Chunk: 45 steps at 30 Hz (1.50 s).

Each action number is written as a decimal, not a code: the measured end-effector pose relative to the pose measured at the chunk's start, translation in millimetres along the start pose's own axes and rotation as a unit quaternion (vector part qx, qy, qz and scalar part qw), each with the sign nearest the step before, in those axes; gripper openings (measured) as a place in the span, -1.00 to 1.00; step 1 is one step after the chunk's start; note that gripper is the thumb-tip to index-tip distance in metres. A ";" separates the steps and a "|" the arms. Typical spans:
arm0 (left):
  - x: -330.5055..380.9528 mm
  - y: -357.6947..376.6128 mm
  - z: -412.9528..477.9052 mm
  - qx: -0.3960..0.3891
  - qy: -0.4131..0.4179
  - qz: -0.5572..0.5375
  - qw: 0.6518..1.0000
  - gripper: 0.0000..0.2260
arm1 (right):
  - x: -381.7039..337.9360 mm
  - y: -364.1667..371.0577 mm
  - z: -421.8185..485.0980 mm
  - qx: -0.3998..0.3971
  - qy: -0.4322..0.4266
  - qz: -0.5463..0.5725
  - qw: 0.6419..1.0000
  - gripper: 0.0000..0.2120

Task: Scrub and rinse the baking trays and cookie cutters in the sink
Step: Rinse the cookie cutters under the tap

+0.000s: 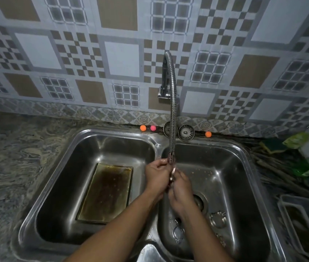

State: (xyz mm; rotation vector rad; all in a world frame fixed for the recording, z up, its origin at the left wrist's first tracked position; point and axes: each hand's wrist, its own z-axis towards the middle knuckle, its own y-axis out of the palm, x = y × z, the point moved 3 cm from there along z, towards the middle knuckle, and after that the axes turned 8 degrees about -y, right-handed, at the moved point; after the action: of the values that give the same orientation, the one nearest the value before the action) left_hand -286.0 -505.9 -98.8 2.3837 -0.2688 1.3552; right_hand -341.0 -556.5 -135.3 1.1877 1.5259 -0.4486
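While left hand (156,173) and right hand (181,188) both grip one cutter (172,173) just below the spout (170,160), over the right basin (244,186), the tray (106,193) lies flat in the left basin (64,176), nearer the left hand, long axis running away from the person.

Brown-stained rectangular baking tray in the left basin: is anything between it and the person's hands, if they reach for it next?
Nothing visible blocks the brown-stained rectangular baking tray; only the steel sink's low divider lies between. But the left hand and right hand both hold a small metal cookie cutter under the flexible steel tap.
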 end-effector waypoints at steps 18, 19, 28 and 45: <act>-0.7 -8.6 16.4 -0.056 -0.191 -0.083 0.976 -0.87 | -31.8 -2.0 -4.1 -0.137 -0.169 -0.184 0.959 -0.84; 1.6 -7.4 16.9 -0.056 -0.186 -0.089 0.977 -0.87 | -28.2 -2.8 -6.0 -0.149 -0.138 -0.151 0.967 -0.81; 4.1 -7.8 16.7 -0.095 -0.154 0.021 0.983 -0.81 | -29.6 -11.8 -0.4 -0.051 -0.204 -0.235 0.949 -0.93; -0.8 -10.7 23.9 0.047 -0.007 0.112 0.993 -0.60 | 0.4 20.7 -2.3 0.116 0.144 0.137 0.973 -0.83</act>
State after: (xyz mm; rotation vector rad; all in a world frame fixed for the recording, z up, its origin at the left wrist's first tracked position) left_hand -264.0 -506.3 -112.9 2.5018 -0.4990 1.4789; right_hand -324.5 -545.7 -128.6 1.6798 1.5487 -0.2815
